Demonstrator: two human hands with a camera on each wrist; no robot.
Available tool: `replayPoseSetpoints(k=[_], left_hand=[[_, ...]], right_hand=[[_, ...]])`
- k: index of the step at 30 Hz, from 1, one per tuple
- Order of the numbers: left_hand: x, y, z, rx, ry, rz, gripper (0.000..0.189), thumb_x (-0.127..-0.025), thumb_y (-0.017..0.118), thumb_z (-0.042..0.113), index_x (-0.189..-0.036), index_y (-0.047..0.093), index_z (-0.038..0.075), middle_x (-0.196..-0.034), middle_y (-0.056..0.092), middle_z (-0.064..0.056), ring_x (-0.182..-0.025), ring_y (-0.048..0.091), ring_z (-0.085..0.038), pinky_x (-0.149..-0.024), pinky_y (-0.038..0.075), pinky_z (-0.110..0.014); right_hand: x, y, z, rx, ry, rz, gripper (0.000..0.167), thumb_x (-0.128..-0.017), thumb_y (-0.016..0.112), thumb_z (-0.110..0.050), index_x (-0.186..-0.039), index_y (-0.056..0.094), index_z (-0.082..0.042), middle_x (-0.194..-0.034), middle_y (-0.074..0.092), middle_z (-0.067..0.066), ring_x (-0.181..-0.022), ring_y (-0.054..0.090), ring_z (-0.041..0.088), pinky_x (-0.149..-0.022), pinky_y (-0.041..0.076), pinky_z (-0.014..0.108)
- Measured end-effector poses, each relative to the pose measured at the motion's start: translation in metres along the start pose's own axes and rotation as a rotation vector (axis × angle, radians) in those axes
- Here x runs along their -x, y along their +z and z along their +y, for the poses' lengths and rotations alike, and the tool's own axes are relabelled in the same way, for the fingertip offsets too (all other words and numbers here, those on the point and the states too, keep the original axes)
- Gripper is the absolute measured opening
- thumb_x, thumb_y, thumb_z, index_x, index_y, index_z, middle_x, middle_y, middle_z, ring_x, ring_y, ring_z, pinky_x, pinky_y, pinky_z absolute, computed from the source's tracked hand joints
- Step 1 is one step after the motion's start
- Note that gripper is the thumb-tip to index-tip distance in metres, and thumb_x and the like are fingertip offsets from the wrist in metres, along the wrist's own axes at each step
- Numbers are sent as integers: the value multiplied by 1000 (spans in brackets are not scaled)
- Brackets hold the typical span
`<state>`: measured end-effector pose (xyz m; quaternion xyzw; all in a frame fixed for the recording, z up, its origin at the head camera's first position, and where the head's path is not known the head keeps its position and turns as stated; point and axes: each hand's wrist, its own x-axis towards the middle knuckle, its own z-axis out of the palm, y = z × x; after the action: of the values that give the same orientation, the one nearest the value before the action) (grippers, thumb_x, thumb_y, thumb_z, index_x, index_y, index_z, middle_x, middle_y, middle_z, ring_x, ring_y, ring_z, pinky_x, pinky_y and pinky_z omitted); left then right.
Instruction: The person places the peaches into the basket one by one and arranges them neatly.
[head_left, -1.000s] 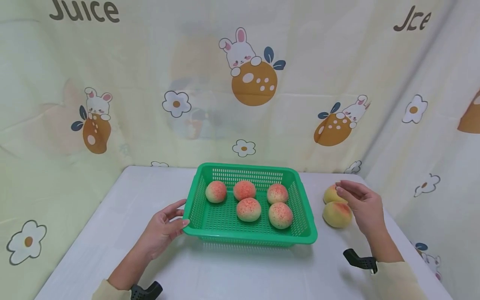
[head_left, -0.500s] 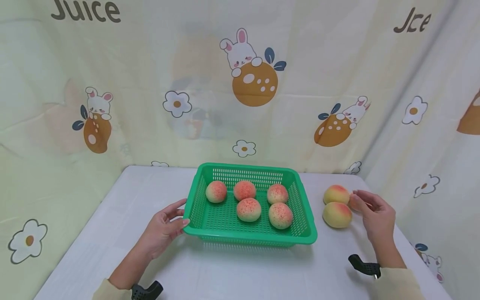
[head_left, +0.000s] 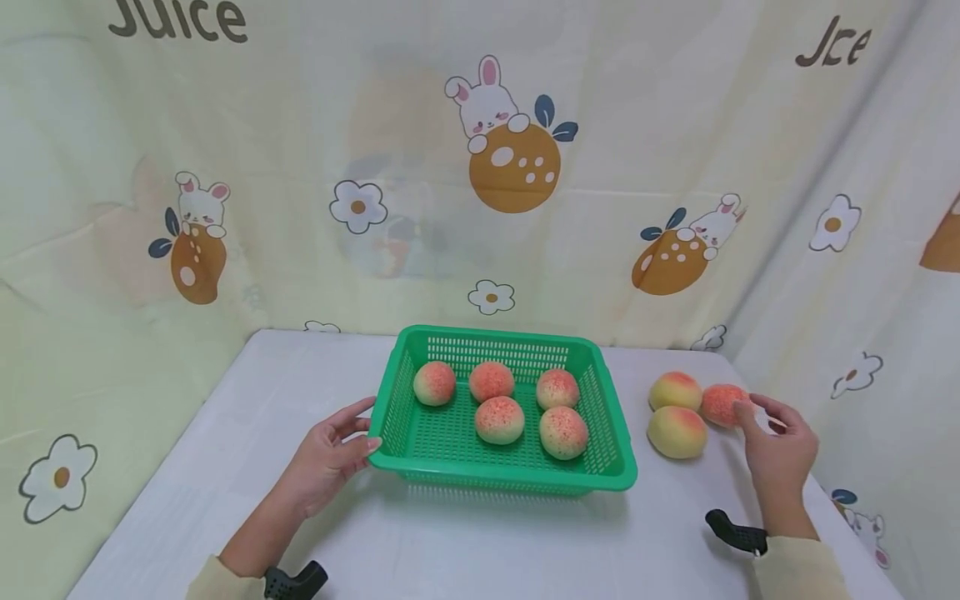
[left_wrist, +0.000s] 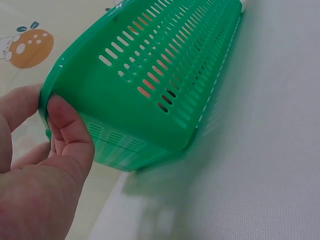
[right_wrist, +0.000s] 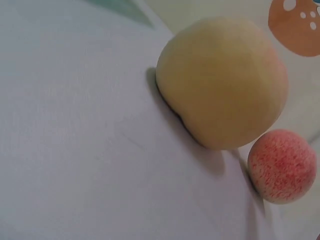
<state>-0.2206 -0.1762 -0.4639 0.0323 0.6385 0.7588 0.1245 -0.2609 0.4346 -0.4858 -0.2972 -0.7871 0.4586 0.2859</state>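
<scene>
My left hand grips the left front corner of a green plastic basket. In the left wrist view, its thumb and fingers pinch the rim from both sides. Several pink-speckled peaches, among them a front one, lie inside the basket. My right hand is at the right side of a red speckled peach, fingertips right at its edge. The right wrist view shows this red peach with no fingers around it. Two yellow peaches, the nearer one and the farther one, sit beside it.
A white-covered table carries everything. Behind it hangs a pale curtain printed with rabbits and flowers, which also runs along the right side. Black straps with small devices sit on both wrists.
My right hand has moved right from over the yellow peaches, leaving them and the red peach in fuller view. My left hand and the basket have stayed in place.
</scene>
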Motion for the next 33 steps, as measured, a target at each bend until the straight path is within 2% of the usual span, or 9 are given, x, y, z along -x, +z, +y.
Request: replayPoseSetpoints(k=[2,5,9,14,17,25,33], left_hand=[[-1,0,0,-2,1,-3,71,-96,69,5,-159,36,12,-126,52,-12,-103,67,-17,-87,61,-27],[-2,-1,-1,-8,2,1,71,-96,70,6,-159,37,12,-127,52,-13,-103,67,-17,-88,61,-27],[-3,-1,-1,-7,4,10,71,-96,70,5,-158,37,12,-128,52,-14,-103,67,-16,-87,61,-26],[-3,-2,-3,-4,8,8,72,-95,71,5,-158,37,12,-125,54,-11,-102,67,-15,-87,61,-26],[-3,-2,-4,-10,10,3,71,-96,70,6,-158,37,12,-125,54,-10,-103,67,-15,-88,61,-26],[-3,-3,-4,-6,20,-12,73,-95,71,6,-159,36,11,-124,54,-10,-101,67,-14,-88,61,-26],[-2,-4,-5,-13,25,-17,73,-95,71,7,-159,35,11,-124,54,-11,-101,68,-14,-87,61,-26]], right_hand=[[-2,2,3,20,-13,1,52,-93,71,-48,-138,66,-22,-150,55,4,-135,45,22,-112,39,34],[-7,5,4,30,5,-39,57,-94,70,-48,-144,61,-23,-157,47,5,-144,39,25,-119,37,37],[-16,9,7,33,62,-135,64,-95,67,-49,-153,49,-27,-166,34,4,-152,30,27,-124,34,44],[-30,14,9,13,126,-249,77,-93,66,-56,-160,32,-38,-172,18,2,-158,20,30,-125,31,50],[-34,15,9,-3,158,-289,83,-92,67,-58,-162,26,-40,-173,15,2,-159,17,31,-125,31,51],[-39,21,11,-33,205,-298,89,-90,71,-56,-163,22,-39,-173,18,3,-158,19,29,-126,29,47],[-40,26,14,-35,217,-281,92,-89,73,-53,-164,22,-35,-172,19,2,-158,22,27,-126,29,46]])
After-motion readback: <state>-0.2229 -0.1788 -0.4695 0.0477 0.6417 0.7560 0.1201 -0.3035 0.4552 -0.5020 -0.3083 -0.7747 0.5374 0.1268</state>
